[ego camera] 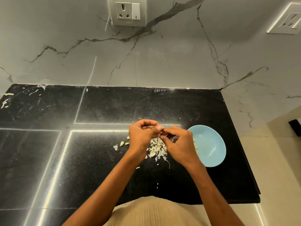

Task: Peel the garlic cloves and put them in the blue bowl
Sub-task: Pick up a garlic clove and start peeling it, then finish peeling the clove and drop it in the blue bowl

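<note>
Above the polished black counter (97, 160), both hands' curled grips, left hand (142, 134) and right hand (177, 142), pinch one garlic clove (160, 128).

The surface (101, 160) is glossy black speckled stone mirroring light strips. The wall (162, 59) is smooth grey-veined marble. The bowl (211, 144) looks smooth, softly shiny. Garlic skins (157, 149) are thin, papery. The top (154, 212) is ribbed knit.

Home kitchen indicated: black stone countertop (114, 108), marble-veined backsplash (162, 59) along far edge, wall socket (127, 11) mounted above.
</note>
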Demonstrator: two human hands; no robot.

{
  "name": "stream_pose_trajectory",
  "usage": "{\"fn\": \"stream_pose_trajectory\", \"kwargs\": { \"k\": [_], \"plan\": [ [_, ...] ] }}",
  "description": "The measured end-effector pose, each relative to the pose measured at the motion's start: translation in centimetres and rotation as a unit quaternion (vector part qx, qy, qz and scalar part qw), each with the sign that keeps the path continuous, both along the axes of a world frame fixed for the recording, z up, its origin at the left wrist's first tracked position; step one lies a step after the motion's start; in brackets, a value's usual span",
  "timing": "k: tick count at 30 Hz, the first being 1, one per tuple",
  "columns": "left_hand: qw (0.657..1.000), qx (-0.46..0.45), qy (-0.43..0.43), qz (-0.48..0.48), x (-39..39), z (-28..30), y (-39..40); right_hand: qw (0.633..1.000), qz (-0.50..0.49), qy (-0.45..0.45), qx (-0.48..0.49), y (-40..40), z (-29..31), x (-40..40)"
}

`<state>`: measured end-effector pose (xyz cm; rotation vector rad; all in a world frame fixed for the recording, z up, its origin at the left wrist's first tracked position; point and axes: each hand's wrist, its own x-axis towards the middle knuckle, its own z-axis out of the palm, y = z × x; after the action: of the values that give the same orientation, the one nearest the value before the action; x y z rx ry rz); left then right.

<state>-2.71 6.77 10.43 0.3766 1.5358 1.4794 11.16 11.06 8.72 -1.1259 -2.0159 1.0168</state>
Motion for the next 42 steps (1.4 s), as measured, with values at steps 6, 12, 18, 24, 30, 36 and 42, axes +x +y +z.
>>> {"fn": "stream_pose_trajectory", "kwargs": {
  "k": [6, 12, 18, 24, 30, 36, 42],
  "plan": [
    [0.996, 0.003, 0.065, -0.055, 2.5, -0.1, 1.4, 0.981, -0.104, 0.104, -0.128, 0.0, 0.2, 2.7],
    [0.986, 0.020, 0.124, -0.114, 5.5, -0.4, 2.5, 0.959, -0.206, 0.138, -0.137, 0.5, 0.6, 4.9],
    [0.953, 0.051, 0.223, -0.197, 7.5, -2.7, 3.7, 0.926, -0.308, 0.139, -0.170, 1.6, -1.8, 7.0],
    [0.849, 0.010, 0.375, -0.373, 9.1, -5.6, 4.1, 0.935, -0.340, -0.010, -0.094, 2.2, -4.3, 9.0],
    [0.786, -0.025, 0.442, -0.432, 10.3, -6.4, 3.6, 0.944, -0.298, -0.097, -0.101, 1.9, -6.4, 9.9],
    [0.788, -0.012, 0.454, -0.416, 10.5, -7.3, 3.6, 0.956, -0.226, -0.138, -0.124, 1.3, -6.3, 10.2],
    [0.800, 0.007, 0.445, -0.403, 10.5, -7.5, 3.6, 0.956, -0.164, -0.229, -0.086, 1.0, -6.5, 10.0]
  ]
}}
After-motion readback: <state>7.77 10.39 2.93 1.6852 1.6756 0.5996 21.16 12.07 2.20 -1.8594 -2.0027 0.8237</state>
